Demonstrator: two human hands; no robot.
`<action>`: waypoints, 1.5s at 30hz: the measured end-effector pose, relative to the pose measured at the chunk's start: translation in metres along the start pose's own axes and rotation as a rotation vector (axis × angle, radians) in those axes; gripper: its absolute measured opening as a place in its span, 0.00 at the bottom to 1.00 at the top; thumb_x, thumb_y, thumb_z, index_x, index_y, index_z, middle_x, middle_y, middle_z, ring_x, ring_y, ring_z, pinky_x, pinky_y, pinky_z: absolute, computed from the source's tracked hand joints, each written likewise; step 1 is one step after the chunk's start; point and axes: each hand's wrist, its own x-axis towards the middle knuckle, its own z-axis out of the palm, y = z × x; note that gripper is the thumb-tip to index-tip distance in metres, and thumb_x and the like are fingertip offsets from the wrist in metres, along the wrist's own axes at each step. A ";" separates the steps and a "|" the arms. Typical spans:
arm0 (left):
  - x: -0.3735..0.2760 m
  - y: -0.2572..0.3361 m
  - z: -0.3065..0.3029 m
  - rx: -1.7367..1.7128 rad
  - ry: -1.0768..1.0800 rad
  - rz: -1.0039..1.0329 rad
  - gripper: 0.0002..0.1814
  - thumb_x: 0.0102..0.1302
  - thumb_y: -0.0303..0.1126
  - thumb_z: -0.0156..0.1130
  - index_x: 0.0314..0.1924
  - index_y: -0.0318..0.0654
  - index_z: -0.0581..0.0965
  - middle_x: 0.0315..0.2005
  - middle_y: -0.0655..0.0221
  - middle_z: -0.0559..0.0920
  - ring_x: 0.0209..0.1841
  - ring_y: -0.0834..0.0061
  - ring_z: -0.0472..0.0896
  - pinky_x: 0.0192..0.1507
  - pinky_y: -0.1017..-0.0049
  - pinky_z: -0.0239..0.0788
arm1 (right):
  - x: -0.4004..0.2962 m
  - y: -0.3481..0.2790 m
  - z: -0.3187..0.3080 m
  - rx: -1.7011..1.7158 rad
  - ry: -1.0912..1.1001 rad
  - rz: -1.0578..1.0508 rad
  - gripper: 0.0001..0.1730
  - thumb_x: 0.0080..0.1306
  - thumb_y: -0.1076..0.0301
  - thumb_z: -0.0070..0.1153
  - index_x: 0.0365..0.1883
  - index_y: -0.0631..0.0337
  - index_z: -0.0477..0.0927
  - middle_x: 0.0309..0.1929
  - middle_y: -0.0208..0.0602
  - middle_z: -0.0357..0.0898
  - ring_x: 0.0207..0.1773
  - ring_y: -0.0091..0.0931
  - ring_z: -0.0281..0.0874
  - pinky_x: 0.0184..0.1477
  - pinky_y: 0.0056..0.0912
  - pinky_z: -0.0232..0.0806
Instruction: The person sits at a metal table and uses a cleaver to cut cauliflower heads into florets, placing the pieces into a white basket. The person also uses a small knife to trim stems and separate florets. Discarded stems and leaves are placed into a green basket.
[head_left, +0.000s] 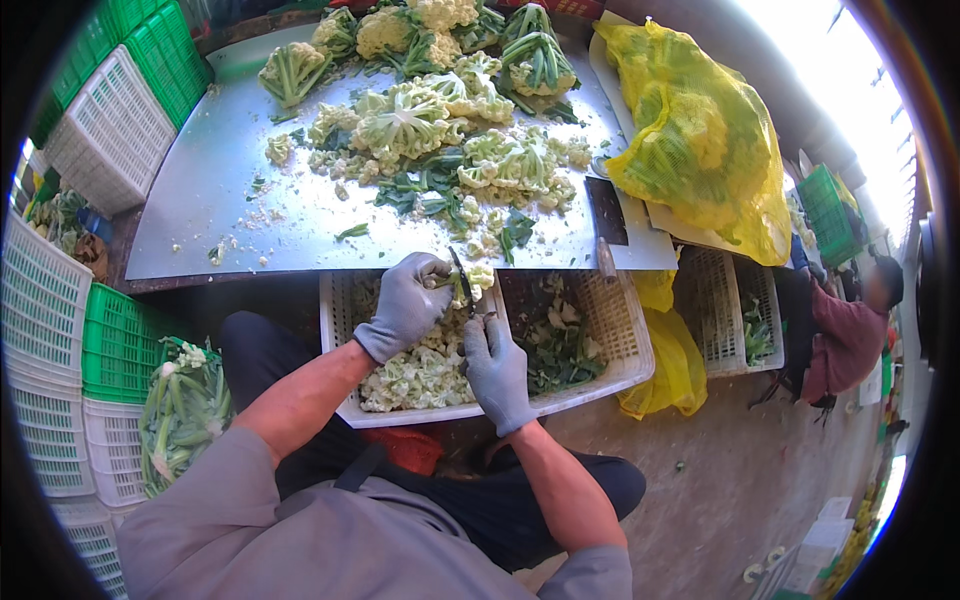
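My left hand (411, 304), in a grey work glove, grips a small piece of cauliflower (478, 282) by its stem. In my gloved right hand (496, 367) is a small dark-bladed knife (461, 276), its blade against the floret. Both hands are over a white plastic crate (346, 401) at the table's front edge. Cut cauliflower florets (420, 375) fill its left part, while green leaves and trimmings (559, 352) lie in the part on the right. Above my hands, broken cauliflower heads (405, 124) and leaf scraps are spread over the metal tabletop (217, 165).
A cleaver (606, 214) lies at the table's right, its wooden handle past the front edge. Beside it bulges a yellow mesh bag (705, 142) of cauliflower. Stacked plastic crates (45, 292) stand at left near a bag of stalks (184, 420). Another person (844, 337) is at far right.
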 end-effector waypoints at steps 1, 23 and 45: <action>-0.004 -0.002 0.001 -0.017 0.016 -0.014 0.12 0.57 0.23 0.72 0.42 0.30 0.83 0.38 0.57 0.86 0.40 0.66 0.86 0.47 0.71 0.77 | 0.001 0.004 0.005 -0.076 0.024 -0.066 0.21 0.81 0.54 0.52 0.48 0.66 0.80 0.34 0.56 0.83 0.34 0.51 0.82 0.40 0.47 0.73; 0.054 -0.018 -0.014 0.478 -0.217 0.187 0.20 0.59 0.39 0.72 0.47 0.35 0.84 0.53 0.49 0.83 0.60 0.47 0.78 0.66 0.55 0.69 | -0.014 0.041 0.038 -0.505 -0.760 0.048 0.28 0.78 0.47 0.47 0.46 0.68 0.83 0.44 0.65 0.85 0.49 0.57 0.83 0.53 0.57 0.73; 0.225 -0.042 0.013 -0.523 -0.078 -0.239 0.25 0.65 0.23 0.71 0.62 0.27 0.79 0.47 0.68 0.87 0.46 0.78 0.83 0.52 0.76 0.75 | 0.051 -0.008 -0.036 -0.642 -0.485 0.042 0.25 0.78 0.44 0.49 0.45 0.61 0.80 0.37 0.55 0.87 0.45 0.53 0.85 0.49 0.58 0.74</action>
